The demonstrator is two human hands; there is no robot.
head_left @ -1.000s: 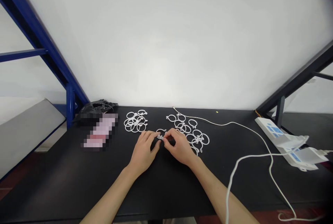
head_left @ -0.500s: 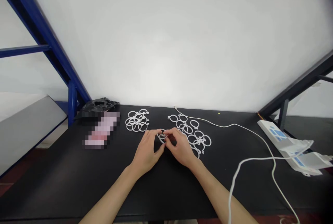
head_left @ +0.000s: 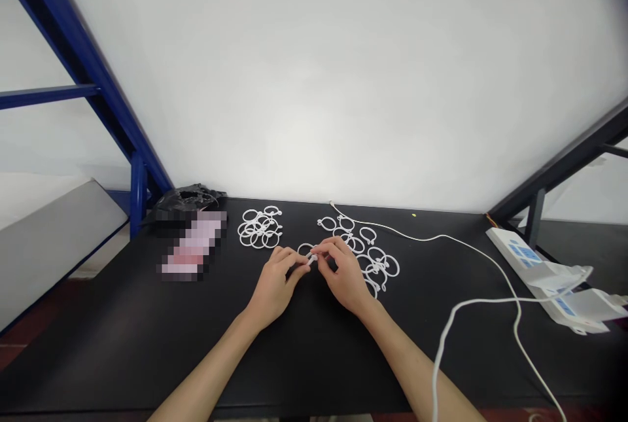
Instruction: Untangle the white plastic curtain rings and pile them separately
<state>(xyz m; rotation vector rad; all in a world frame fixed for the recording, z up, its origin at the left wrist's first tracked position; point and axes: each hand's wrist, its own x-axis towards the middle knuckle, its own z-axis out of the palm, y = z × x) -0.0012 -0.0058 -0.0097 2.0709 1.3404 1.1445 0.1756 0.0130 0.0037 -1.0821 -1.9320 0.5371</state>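
Observation:
Both hands meet over the middle of the black table around one white ring [head_left: 306, 247] with a small knob-like piece on its near side. My left hand [head_left: 275, 281] pinches the ring's near edge between thumb and fingers. From the other side, my right hand [head_left: 342, 273] has its thumb and fingertips closed at the knob. Fingers partly hide the ring. A cluster of similar white rings [head_left: 258, 233] lies to the left, overlapping one another. More loose white rings [head_left: 376, 258] with small end pieces spread out to the right, some behind my right hand.
A white cable [head_left: 426, 239] crosses the table to the right. A white power strip [head_left: 520, 253] with plugs lies at the right edge. At the left are a black plastic bag [head_left: 186, 198] and a blurred pinkish object [head_left: 195, 245]. Blue frame bars [head_left: 138, 186] and a wall bound the back.
My left fingers have shifted from the ring's far side down to its near edge. The ring has turned so its knob faces me, between both hands' fingertips.

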